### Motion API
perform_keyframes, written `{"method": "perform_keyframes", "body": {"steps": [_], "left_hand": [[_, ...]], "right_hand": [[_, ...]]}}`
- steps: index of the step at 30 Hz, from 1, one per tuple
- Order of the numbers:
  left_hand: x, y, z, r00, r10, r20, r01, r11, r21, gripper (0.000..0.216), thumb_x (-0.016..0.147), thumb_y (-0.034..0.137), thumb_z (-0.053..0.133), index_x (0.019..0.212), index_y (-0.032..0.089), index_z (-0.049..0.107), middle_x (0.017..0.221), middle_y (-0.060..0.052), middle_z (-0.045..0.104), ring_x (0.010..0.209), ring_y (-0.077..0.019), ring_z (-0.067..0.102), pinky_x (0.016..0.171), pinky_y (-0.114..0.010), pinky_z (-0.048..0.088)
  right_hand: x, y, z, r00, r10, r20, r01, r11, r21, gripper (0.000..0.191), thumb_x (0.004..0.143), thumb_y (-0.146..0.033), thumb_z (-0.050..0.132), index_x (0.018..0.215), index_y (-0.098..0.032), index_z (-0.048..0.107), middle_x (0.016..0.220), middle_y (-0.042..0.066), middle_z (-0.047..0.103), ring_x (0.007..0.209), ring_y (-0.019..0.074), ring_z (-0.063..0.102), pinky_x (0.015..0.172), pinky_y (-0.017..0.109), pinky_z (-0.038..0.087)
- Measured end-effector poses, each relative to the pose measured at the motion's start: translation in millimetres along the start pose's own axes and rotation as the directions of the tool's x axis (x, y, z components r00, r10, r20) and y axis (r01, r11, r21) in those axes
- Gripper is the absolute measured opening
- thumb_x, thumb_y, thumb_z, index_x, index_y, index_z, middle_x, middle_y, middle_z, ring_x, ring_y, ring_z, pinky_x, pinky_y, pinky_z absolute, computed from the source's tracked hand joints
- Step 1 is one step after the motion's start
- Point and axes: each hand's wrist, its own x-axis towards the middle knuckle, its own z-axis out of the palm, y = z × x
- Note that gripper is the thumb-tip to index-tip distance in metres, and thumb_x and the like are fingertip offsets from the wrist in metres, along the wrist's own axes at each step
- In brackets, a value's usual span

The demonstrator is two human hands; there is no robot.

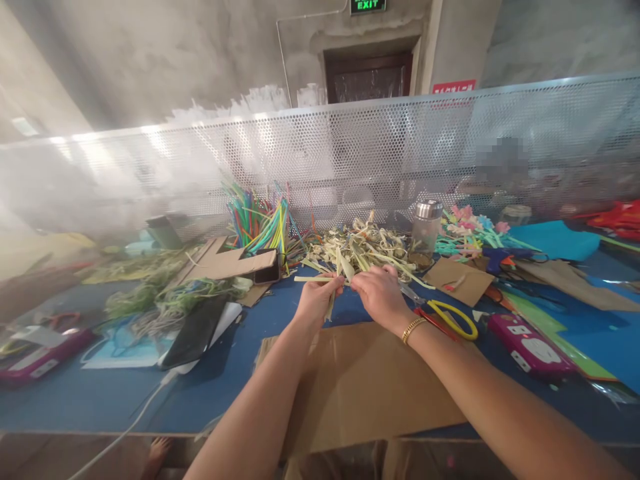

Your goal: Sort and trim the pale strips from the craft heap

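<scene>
Over the far edge of a brown cardboard sheet (370,387), my left hand (320,298) is closed in a pinch on pale yellow-green straw strips (313,279). One strip sticks out to the left, and others stand up and hang down between my hands. Close beside it, my right hand (377,293) is closed on the same strips, its fingertips partly hidden, with a gold bracelet at the wrist. Just behind both hands lies a tangled heap of dry straw strips (365,243). Yellow-handled scissors (453,320) lie to the right of my right hand.
A glass jar (426,227) stands behind my right hand. Colourful pipe cleaners (260,223) stand at the back left. A black phone (195,333) with a white cable lies left, a purple case (530,347) right. A perforated metal screen (300,160) closes off the back.
</scene>
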Motion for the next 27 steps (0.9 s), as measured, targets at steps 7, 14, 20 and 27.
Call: {"method": "perform_keyframes", "body": {"steps": [7, 14, 20, 27], "left_hand": [[-0.8, 5.1, -7.0, 0.987, -0.129, 0.099, 0.137, 0.987, -0.086, 0.030, 0.061, 0.036, 0.082, 0.068, 0.015, 0.063, 0.056, 0.002, 0.058, 0.045, -0.0061, 0.046, 0.044, -0.019, 0.034], [-5.4, 18.4, -10.0, 0.908, -0.238, 0.346, 0.377, 0.824, -0.422, 0.029, 0.080, 0.035, 0.061, 0.103, 0.018, 0.068, 0.093, -0.010, 0.071, 0.076, -0.0167, 0.065, 0.064, -0.026, 0.050], [-2.3, 2.6, 2.2, 0.997, -0.051, 0.051, 0.059, 0.981, -0.185, 0.046, 0.059, 0.015, 0.077, 0.104, 0.020, 0.071, 0.084, -0.001, 0.069, 0.060, -0.0071, 0.056, 0.050, -0.018, 0.036], [-1.6, -1.1, 6.0, 1.000, 0.021, 0.013, -0.020, 0.996, -0.085, 0.047, 0.059, 0.034, 0.083, 0.102, 0.018, 0.073, 0.078, -0.003, 0.069, 0.067, -0.0114, 0.059, 0.057, -0.020, 0.040]], "right_hand": [[-0.8, 4.1, 6.9, 0.999, 0.036, -0.018, -0.035, 0.998, 0.043, 0.026, 0.092, -0.023, 0.048, 0.072, -0.021, 0.064, 0.074, 0.003, 0.068, 0.080, 0.0189, 0.052, 0.079, 0.034, 0.025], [0.8, 9.4, 20.3, 0.966, 0.254, -0.037, -0.207, 0.857, 0.472, 0.037, 0.097, -0.036, 0.037, 0.075, -0.019, 0.061, 0.063, 0.001, 0.061, 0.061, 0.0144, 0.054, 0.061, 0.026, 0.036], [-0.2, 12.3, 20.0, 0.930, 0.339, -0.144, -0.249, 0.867, 0.433, 0.036, 0.097, -0.038, 0.038, 0.083, -0.019, 0.065, 0.065, 0.002, 0.063, 0.059, 0.0150, 0.056, 0.060, 0.026, 0.036], [-1.6, 3.8, 19.1, 0.981, 0.167, -0.095, -0.138, 0.958, 0.251, 0.035, 0.097, -0.032, 0.039, 0.076, -0.019, 0.064, 0.068, 0.004, 0.066, 0.066, 0.0161, 0.058, 0.065, 0.027, 0.035]]}}
